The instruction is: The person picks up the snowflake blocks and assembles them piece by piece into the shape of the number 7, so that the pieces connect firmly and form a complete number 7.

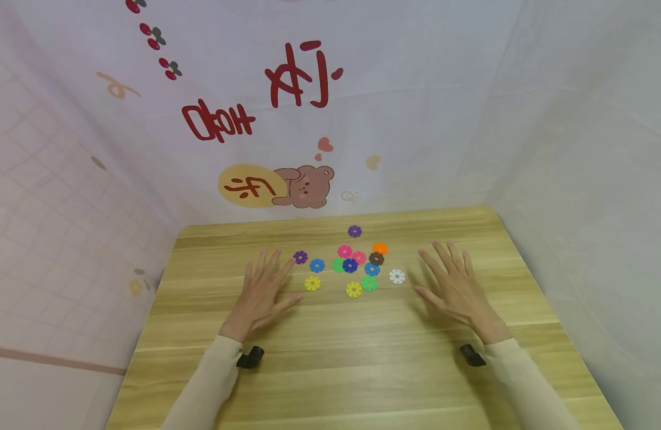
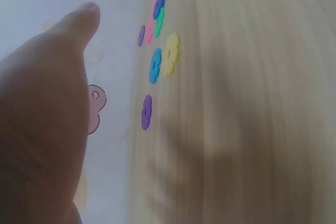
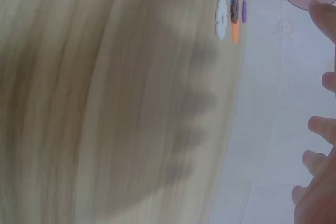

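Both hands are spread flat above the wooden table, one on each side of a group of small notched plastic discs. The left hand (image 1: 263, 292) has straight fingers and holds nothing; nearest it lie a purple disc (image 1: 300, 257), a blue disc (image 1: 317, 266) and a yellow disc (image 1: 312, 283). On the other side, the right hand (image 1: 454, 286) is likewise spread and holds nothing, with a white disc (image 1: 397, 276) closest to it. Between them, pink, green, dark blue, orange (image 1: 380, 248) and brown (image 1: 376, 259) discs lie close together, some overlapping. In both wrist views the hands cast shadows on the tabletop.
The wooden table (image 1: 341, 370) meets a white printed cloth (image 1: 416, 119) at its back edge, with similar cloth on both sides. A bear (image 1: 309, 188) is printed on the back cloth. One purple disc (image 1: 354, 231) lies apart near the back edge.
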`<state>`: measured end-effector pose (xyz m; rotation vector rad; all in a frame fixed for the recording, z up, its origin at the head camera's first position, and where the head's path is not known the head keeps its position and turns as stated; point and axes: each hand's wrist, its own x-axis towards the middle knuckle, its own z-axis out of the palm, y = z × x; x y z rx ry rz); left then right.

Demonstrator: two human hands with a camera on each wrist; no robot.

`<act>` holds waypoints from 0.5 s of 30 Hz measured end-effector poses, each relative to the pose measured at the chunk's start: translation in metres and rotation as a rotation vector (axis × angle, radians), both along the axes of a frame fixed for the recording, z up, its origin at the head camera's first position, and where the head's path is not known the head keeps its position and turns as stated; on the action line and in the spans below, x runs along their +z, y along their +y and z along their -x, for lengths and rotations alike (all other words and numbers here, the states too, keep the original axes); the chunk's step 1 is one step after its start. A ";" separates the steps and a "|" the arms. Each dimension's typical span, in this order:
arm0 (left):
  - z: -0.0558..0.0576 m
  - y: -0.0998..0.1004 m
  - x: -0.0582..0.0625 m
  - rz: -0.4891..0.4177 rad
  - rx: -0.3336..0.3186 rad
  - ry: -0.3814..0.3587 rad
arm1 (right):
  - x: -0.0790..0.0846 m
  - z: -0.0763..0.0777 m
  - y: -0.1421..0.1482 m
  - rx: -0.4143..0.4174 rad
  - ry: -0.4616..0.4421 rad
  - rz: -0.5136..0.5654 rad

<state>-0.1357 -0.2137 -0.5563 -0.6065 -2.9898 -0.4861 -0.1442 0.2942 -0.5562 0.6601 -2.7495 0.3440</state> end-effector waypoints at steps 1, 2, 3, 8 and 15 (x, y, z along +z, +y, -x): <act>0.000 0.001 0.000 -0.008 0.001 -0.004 | 0.000 0.000 -0.001 -0.003 -0.004 0.010; 0.000 0.002 0.001 -0.018 0.001 -0.009 | 0.001 0.000 -0.001 -0.005 -0.008 0.021; 0.000 0.003 0.001 -0.027 0.002 -0.016 | 0.001 0.000 -0.002 -0.005 -0.008 0.037; 0.000 0.011 0.004 -0.089 0.005 -0.039 | 0.001 0.002 -0.008 0.019 0.027 0.119; 0.004 0.028 0.000 -0.178 -0.025 -0.061 | -0.005 0.007 -0.017 0.056 0.063 0.227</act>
